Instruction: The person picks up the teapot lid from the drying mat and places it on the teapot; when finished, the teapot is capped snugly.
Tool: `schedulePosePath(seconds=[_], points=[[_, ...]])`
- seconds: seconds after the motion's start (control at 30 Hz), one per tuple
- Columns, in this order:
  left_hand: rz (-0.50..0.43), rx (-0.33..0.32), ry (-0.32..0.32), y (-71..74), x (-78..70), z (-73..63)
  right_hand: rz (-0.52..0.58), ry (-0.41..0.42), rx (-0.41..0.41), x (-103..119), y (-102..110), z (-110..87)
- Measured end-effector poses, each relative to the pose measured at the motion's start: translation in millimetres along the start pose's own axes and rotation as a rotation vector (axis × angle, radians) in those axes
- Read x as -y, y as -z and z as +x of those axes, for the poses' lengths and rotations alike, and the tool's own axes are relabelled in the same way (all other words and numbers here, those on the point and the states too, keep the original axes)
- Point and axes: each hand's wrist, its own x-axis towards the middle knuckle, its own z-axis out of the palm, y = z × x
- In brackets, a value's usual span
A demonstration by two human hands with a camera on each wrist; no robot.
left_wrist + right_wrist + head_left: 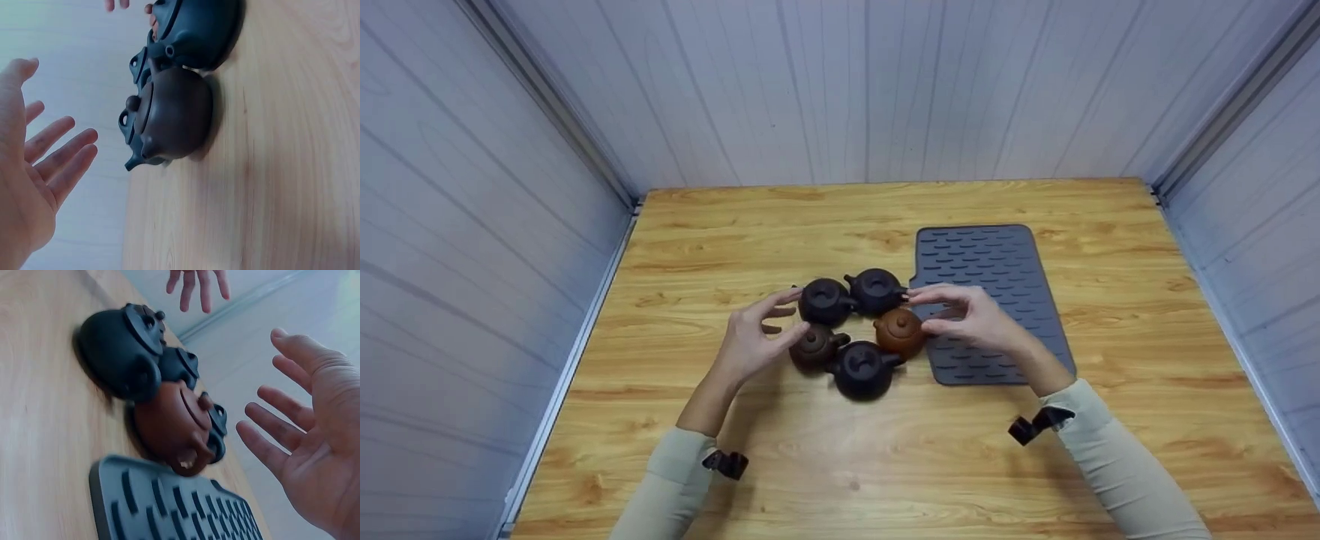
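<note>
Several small teapots stand in a tight cluster on the wooden table. At the back are two black teapots, a left one (823,301) and a right one (876,292). A dark brown teapot (811,347) sits at the left, a reddish-brown teapot (901,332) at the right, and a larger black teapot (863,370) in front. My left hand (756,337) hovers beside the left teapots, fingers spread and holding nothing, as the left wrist view (45,152) also shows. The right hand (971,319) hovers by the right teapots, fingers apart; the right wrist view shows nothing in its palm (315,478).
A grey ridged drying mat (986,300) lies on the wooden table (720,225), just right of the teapots and partly under my right hand. White panelled walls (825,90) enclose the table at the back and both sides. A black camera is strapped to each wrist.
</note>
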Motion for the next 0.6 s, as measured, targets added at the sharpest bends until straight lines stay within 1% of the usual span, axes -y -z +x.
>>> schedulePosePath(seconds=[0.13, 0.23, 0.3, 0.4, 0.5, 0.6], points=[[0.009, 0.017, 0.026, 4.8, 6.8, -1.1, -0.012, 0.019, -0.031, -6.5, 10.8, -9.0], [0.034, 0.045, 0.048, 10.0, 11.9, -3.9, -0.041, 0.052, -0.033, -12.4, 19.6, -16.4], [0.067, 0.082, 0.056, 14.8, 14.7, -6.5, -0.063, 0.081, -0.023, -16.2, 25.8, -21.6], [0.114, 0.163, 0.072, 23.3, 17.5, -11.2, -0.074, 0.101, 0.001, -19.4, 35.2, -29.6], [0.121, 0.24, 0.095, 32.1, 19.1, -15.6, -0.072, 0.111, 0.011, -23.1, 44.0, -36.9], [0.097, 0.284, 0.118, 39.9, 21.6, -19.1, -0.069, 0.104, 0.015, -27.3, 51.9, -44.4]])
